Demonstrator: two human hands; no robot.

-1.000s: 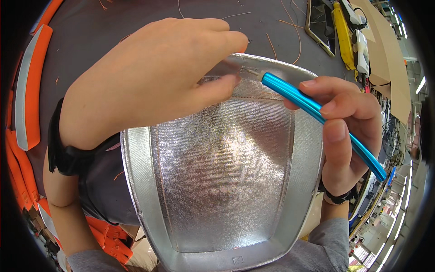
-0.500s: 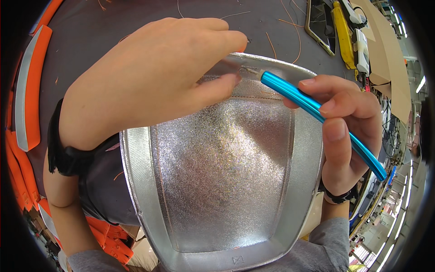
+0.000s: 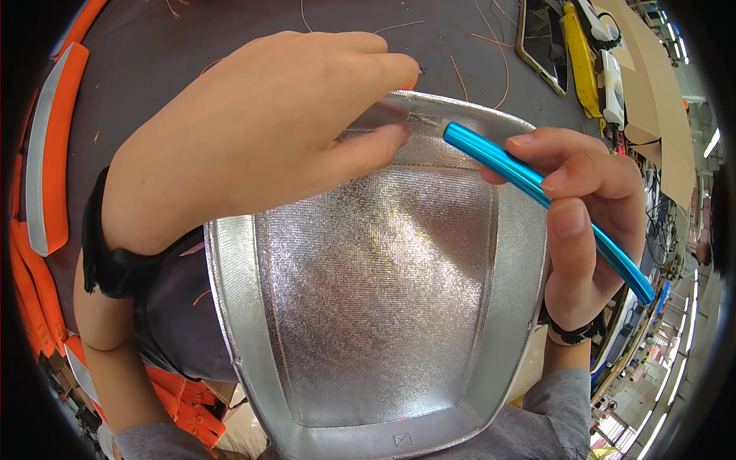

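A silver, shiny fabric piece (image 3: 376, 307) with raised borders and stitched seams lies in front of me, its narrow end toward my body. My left hand (image 3: 284, 123) is closed at its far edge, thumb on the inner side and index finger over the rim; the other fingertips are hidden. Between thumb and fingers, my right hand (image 3: 586, 199) pinches a slim metallic blue pen-shaped tool (image 3: 506, 169). The tool slants across the piece's upper right corner, its thin metal tip close to my left thumb. Whether the tip touches the fabric I cannot tell.
Orange strips with grey bands (image 3: 54, 153) lie along the left side. At the upper right are a phone (image 3: 543, 46), a yellow-handled tool (image 3: 580, 57) and a cardboard box (image 3: 652, 84). Loose orange threads (image 3: 458, 77) are scattered on the dark table (image 3: 230, 19).
Almost nothing differs. My left thumb and the blue tool's tip end have shifted very slightly to the right.
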